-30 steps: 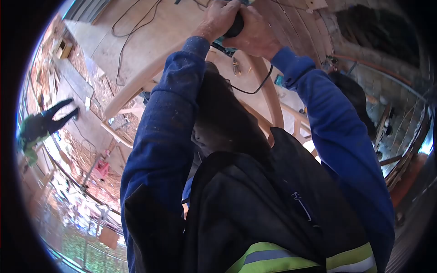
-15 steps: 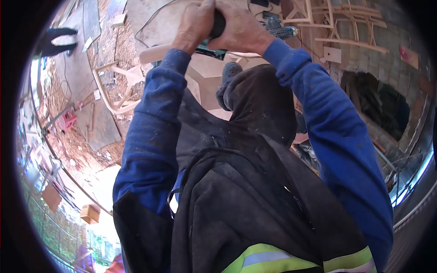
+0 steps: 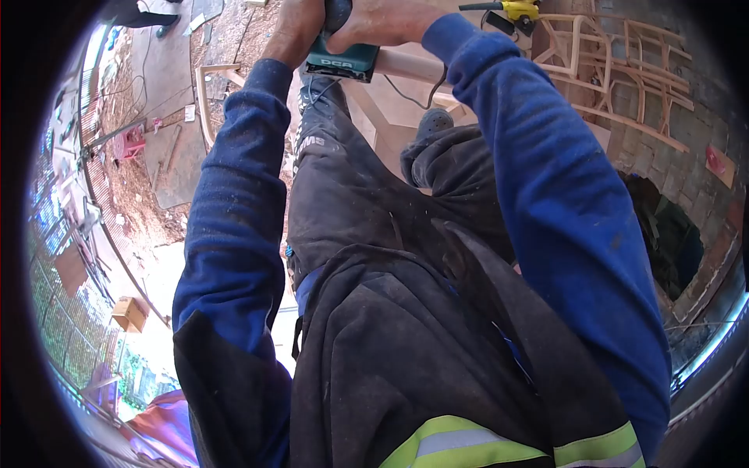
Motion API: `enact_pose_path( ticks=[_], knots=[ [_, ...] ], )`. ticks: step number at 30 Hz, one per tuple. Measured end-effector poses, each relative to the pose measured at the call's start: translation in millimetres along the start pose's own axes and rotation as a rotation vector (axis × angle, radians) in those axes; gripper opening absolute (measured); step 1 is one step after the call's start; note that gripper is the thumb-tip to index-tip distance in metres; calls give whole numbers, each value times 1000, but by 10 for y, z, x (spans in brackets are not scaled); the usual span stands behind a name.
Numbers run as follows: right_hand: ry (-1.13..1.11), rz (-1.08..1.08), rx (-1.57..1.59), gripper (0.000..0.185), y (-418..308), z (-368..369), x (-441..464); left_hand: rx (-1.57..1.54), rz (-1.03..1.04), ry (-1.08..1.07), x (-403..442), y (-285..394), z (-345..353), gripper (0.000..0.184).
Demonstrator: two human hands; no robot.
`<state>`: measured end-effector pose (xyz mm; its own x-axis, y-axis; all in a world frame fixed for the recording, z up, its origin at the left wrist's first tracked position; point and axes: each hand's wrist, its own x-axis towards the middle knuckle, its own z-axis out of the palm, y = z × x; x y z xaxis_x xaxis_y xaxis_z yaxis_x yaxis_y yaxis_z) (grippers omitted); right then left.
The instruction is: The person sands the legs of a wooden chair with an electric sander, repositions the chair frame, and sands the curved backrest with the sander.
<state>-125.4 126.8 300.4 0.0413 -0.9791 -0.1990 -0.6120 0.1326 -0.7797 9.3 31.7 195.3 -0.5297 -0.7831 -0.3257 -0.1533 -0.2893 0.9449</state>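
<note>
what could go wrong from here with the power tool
The cable loops close to the power tool and the wooden piece, so it might snag or get nicked.

The left hand and right hand are bare around the tool, so a slip could scrape skin.

The trouser leg shows right by the tool; a drop could hit it, though the actual gap is hard to judge.

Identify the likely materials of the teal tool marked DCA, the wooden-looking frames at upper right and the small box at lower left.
Teal tool: probably molded plastic, given its smooth, uniformly colored housing with white lettering.
Frames: apparently solid wood, seemingly unpainted, judging by their pale tan color.
Box: plain brown, flat-sided; cardboard or thin wood, too small to tell.
</note>
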Motion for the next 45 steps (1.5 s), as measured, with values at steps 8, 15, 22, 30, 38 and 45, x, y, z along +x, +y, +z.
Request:
enact_pose_path(
  ticks=[8,15,22,30,38,45],
  knots=[
    [-40,225,135,78,641,-578,-842,494,328,-90,224,-393,1269,41],
    [-37,577,26,75,659,-1230,-2004,-324,-313,-348,-337,-334,2680,41],
    [196,-9,-313,75,1801,-1312,-2919,-51,-149,-370,-537,-380,3773,39],
    [444,480,275,78,1749,-1190,-4008,202,-32,-476,-1145,-407,4695,42],
    [679,969,550,89,1221,-286,-4961,934,520,-1246,-2148,-729,4959,35],
    [1053,954,571,86,500,1315,-6062,851,459,-1705,-3869,-1064,4508,43]
  ],
)
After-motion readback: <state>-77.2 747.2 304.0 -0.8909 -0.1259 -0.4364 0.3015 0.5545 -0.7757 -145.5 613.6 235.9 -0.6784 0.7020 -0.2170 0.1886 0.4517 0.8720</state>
